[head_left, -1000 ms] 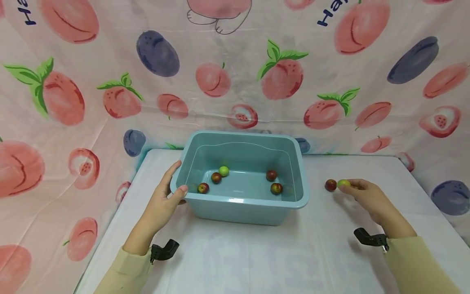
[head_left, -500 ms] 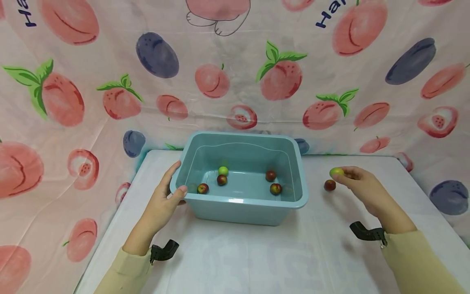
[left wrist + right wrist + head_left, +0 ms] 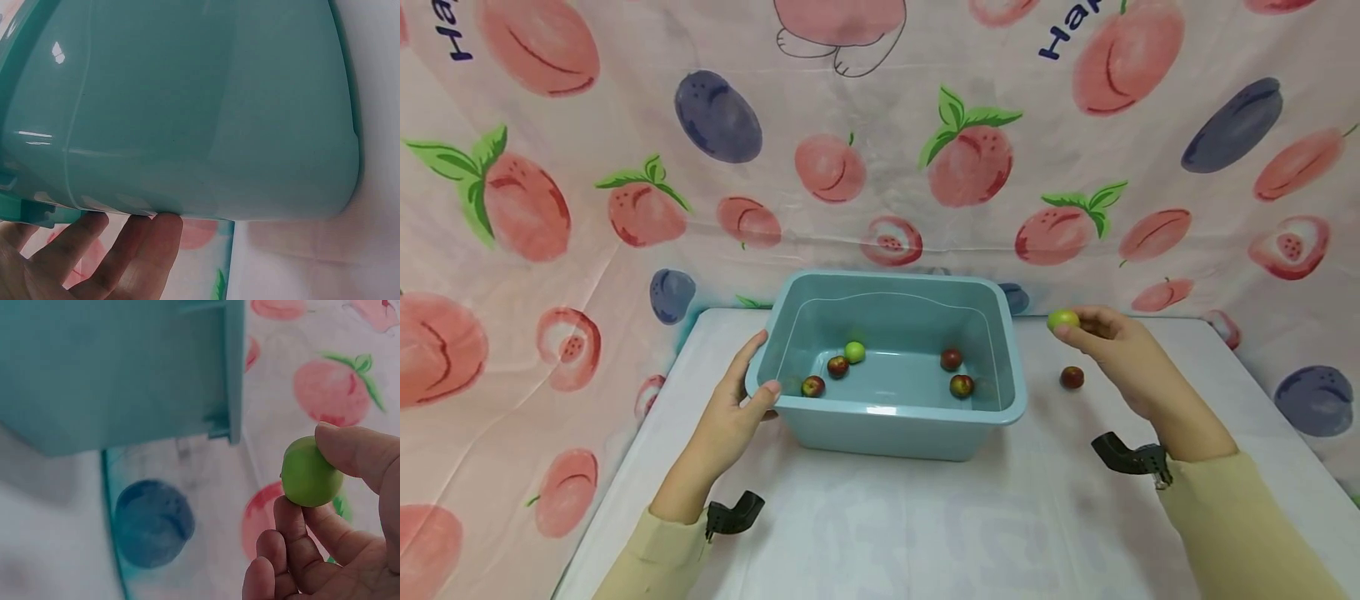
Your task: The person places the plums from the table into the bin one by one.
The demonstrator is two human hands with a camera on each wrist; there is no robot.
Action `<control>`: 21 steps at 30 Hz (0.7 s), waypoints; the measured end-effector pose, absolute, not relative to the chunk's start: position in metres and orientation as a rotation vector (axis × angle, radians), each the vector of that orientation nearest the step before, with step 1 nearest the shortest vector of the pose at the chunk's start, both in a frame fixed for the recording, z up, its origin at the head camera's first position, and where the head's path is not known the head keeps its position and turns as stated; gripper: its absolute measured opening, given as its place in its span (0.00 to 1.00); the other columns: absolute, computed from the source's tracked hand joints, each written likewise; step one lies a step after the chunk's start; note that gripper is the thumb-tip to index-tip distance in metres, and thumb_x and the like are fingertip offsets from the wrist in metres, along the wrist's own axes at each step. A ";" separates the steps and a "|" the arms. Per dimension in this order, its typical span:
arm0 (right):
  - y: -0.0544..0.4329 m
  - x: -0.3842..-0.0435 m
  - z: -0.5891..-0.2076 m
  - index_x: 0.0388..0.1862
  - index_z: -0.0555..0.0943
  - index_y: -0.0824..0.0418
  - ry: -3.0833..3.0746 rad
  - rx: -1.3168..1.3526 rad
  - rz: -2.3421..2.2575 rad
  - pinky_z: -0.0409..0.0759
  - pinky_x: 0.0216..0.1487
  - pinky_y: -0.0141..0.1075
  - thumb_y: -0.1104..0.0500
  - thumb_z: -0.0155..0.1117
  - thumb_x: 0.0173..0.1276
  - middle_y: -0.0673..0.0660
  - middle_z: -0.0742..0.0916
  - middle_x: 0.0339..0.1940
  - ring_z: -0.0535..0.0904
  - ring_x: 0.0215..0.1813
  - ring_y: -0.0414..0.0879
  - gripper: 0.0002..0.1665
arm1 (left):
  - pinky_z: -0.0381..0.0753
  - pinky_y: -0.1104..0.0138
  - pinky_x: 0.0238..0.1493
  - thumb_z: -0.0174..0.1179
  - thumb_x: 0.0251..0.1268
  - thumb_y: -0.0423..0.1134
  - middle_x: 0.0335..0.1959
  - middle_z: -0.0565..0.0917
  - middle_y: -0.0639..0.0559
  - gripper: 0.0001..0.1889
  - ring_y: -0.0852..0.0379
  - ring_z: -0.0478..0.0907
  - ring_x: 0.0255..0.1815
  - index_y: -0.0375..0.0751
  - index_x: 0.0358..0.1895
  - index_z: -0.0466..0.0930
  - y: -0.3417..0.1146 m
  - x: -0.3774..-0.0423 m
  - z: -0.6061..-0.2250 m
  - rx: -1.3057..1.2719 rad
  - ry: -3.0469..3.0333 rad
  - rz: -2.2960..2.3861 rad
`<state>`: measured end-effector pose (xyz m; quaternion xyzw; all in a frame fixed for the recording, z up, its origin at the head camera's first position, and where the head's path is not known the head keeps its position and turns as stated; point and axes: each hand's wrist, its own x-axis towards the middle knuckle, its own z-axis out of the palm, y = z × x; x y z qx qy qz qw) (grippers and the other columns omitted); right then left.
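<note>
A light blue plastic basin (image 3: 880,433) stands on the white table. My left hand (image 3: 733,417) grips its left end, thumb over the rim and fingers against the outer wall; those fingers (image 3: 147,250) show below the wall in the left wrist view. Right of the basin, my right hand (image 3: 1123,358) pinches a small green plum (image 3: 310,472) between thumb and fingertips, raised above the table. A dark red plum (image 3: 1072,377) lies on the table under that hand. Inside the basin are another green plum (image 3: 854,352) and several reddish ones, such as a red plum (image 3: 951,359).
A cloth backdrop (image 3: 850,100) printed with peaches and dark blue fruit hangs behind and along the left side. The white table (image 3: 925,517) stretches in front of the basin. A black wrist camera (image 3: 735,512) sits on the left sleeve, another black camera (image 3: 1131,457) on the right.
My right hand has lifted the green plum from beside the red plum and moved it up and left, closer to the basin. A red plum inside rolled a little. The left hand stays put.
</note>
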<state>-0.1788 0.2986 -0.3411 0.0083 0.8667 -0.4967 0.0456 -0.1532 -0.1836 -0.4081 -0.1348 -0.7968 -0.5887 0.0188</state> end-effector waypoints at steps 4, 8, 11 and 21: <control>0.288 -0.182 -0.331 0.69 0.63 0.64 2.649 -0.010 -1.544 0.62 0.65 0.58 0.36 0.57 0.68 0.63 0.71 0.61 0.65 0.62 0.57 0.44 | 0.82 0.51 0.43 0.54 0.72 0.45 0.74 0.56 0.49 0.35 0.36 0.67 0.64 0.69 0.76 0.49 -0.184 -0.153 -0.409 -0.422 -2.471 -1.831; 0.278 -0.186 -0.322 0.67 0.66 0.63 2.641 -0.029 -1.578 0.63 0.64 0.54 0.35 0.57 0.67 0.61 0.72 0.60 0.64 0.62 0.56 0.42 | 0.82 0.52 0.42 0.54 0.72 0.45 0.74 0.55 0.50 0.35 0.36 0.66 0.64 0.69 0.76 0.48 -0.184 -0.153 -0.409 -0.415 -2.475 -1.823; 0.271 -0.189 -0.317 0.66 0.68 0.62 2.647 -0.064 -1.588 0.64 0.62 0.51 0.36 0.56 0.68 0.60 0.73 0.59 0.65 0.61 0.55 0.39 | 0.82 0.52 0.43 0.54 0.72 0.45 0.74 0.55 0.50 0.35 0.37 0.66 0.64 0.70 0.76 0.48 -0.184 -0.153 -0.408 -0.410 -2.478 -1.821; 0.246 -0.201 -0.300 0.65 0.70 0.60 2.620 -0.121 -1.634 0.61 0.67 0.56 0.38 0.61 0.67 0.58 0.74 0.59 0.65 0.63 0.54 0.37 | 0.82 0.51 0.42 0.54 0.73 0.44 0.74 0.56 0.49 0.35 0.36 0.67 0.64 0.69 0.76 0.48 -0.184 -0.153 -0.408 -0.412 -2.480 -1.811</control>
